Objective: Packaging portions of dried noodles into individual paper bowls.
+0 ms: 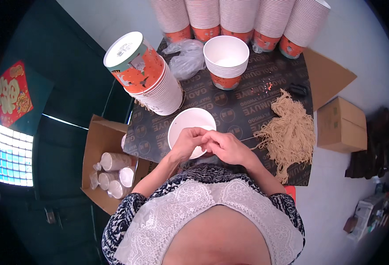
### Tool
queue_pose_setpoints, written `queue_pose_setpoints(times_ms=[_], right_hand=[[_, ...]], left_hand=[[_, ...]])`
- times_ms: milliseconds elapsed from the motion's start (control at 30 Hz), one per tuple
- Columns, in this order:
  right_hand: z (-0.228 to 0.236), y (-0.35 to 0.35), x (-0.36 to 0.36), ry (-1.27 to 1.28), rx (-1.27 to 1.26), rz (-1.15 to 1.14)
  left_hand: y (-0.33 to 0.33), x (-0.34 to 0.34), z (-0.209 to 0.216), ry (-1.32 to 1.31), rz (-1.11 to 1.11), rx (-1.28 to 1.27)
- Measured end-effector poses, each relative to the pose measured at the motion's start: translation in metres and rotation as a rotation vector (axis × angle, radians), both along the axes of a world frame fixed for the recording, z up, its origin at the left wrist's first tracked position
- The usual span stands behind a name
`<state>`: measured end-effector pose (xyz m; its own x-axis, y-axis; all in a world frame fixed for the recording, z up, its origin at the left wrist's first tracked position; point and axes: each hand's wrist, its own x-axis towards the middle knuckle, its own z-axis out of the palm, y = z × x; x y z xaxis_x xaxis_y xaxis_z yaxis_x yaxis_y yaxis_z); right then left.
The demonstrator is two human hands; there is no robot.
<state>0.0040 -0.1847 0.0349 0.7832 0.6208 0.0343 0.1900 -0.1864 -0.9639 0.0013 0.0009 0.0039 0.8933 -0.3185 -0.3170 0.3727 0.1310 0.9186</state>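
Both hands meet over the near rim of a white-lined paper tub (191,118) at the table's front edge. My left hand (186,143) is closed, its fingertips pinched against those of my right hand; what lies between them is too small to make out. My right hand (227,146) is also closed. A thin strand of tan string (249,138) runs from it to a loose heap of tan string (290,134) at the right. The fingers partly cover the tub's mouth.
A leaning stack of upturned orange-and-green tubs (148,73) stands at left. A shorter upright stack (226,55) is ahead, beside a clear plastic bag (188,59). Tall tub stacks (205,17) line the back edge. An open carton (99,154) with wrapped tubs sits left of the table (230,104).
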Motion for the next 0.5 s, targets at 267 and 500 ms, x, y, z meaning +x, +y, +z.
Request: queue_pose_setpoints(times_ms=[267, 500], right_hand=[[0.010, 0.018, 0.000, -0.170, -0.100, 0.042], [0.020, 0.032, 0.001, -0.229, 0.009, 0.119]], left_hand=[[0.018, -0.008, -0.016, -0.138, -0.107, 0.136], [0.012, -0.018, -0.020, -0.313, -0.069, 0.321]])
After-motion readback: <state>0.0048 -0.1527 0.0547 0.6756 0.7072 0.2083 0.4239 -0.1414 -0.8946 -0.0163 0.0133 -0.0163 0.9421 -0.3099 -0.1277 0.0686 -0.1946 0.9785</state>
